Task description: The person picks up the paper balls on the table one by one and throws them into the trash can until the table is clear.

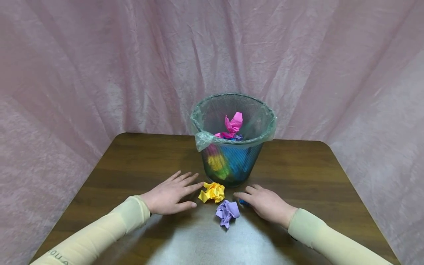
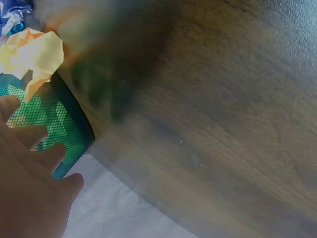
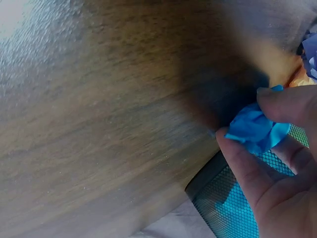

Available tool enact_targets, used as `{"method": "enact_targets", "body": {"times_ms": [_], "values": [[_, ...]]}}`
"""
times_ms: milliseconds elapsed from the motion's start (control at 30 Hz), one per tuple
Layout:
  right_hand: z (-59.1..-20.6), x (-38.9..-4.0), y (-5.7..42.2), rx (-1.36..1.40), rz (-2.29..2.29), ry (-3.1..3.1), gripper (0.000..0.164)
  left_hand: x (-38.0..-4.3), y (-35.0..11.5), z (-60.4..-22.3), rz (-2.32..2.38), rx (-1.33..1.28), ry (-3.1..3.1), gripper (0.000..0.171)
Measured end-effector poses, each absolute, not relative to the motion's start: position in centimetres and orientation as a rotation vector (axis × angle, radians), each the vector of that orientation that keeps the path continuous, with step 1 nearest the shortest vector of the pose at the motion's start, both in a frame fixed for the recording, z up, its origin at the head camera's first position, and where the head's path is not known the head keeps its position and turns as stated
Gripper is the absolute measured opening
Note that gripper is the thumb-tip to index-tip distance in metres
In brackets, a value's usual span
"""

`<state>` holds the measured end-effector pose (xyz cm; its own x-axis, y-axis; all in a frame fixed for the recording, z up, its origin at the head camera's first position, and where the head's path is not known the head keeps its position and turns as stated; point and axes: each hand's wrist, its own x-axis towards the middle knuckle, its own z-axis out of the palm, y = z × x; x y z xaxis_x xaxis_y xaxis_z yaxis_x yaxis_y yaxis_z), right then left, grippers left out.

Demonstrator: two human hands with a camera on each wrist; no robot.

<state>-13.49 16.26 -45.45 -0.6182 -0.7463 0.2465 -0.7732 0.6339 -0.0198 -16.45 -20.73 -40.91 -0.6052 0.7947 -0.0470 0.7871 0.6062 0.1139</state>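
My right hand [image 1: 265,203] curls its thumb and fingers around a crumpled blue paper ball [image 3: 255,130], just in front of the bin; in the head view the hand covers most of it. My left hand [image 1: 170,195] is spread with straight fingers over the table, its index fingertip right at the edge of a crumpled yellow paper ball [image 1: 213,192]. Between the hands, nearer to me, lies a crumpled purple paper ball [image 1: 228,212]. In the left wrist view, the yellow ball appears beyond the left fingertips.
Behind the paper balls stands a dark mesh wastebasket [image 1: 253,156] with a clear plastic liner [image 1: 203,140] folded over its rim. Crumpled papers fill its lower part, a pink one [image 1: 234,123] on top. The brown wooden table [image 1: 149,151] has a pink curtain [image 1: 149,66] behind it.
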Motion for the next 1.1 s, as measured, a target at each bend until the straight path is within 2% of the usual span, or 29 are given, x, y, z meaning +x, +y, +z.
{"method": "enact_targets", "body": {"times_ms": [100,367,467,767,1100], "values": [[-45.6,-13.4,16.3,1.247,0.154,-2.654,0.039,-16.3,-20.7,-41.0,0.136,1.35,2.725,0.07],[-46.0,-13.4,16.4,1.241,0.211,-2.578,0.016,-16.2,-20.4,-41.0,0.141,1.349,2.711,0.071],[-46.0,-13.5,16.7,1.238,0.242,-2.55,0.012,-16.1,-20.3,-41.0,0.153,1.363,2.703,0.072],[-44.6,-13.1,18.1,1.233,0.33,-2.525,0.031,-16.0,-20.0,-40.6,0.166,1.386,2.697,0.072],[-41.5,-12.1,20.5,1.144,0.423,-2.487,0.039,-15.7,-19.5,-39.7,0.137,1.435,2.718,0.073]]}}
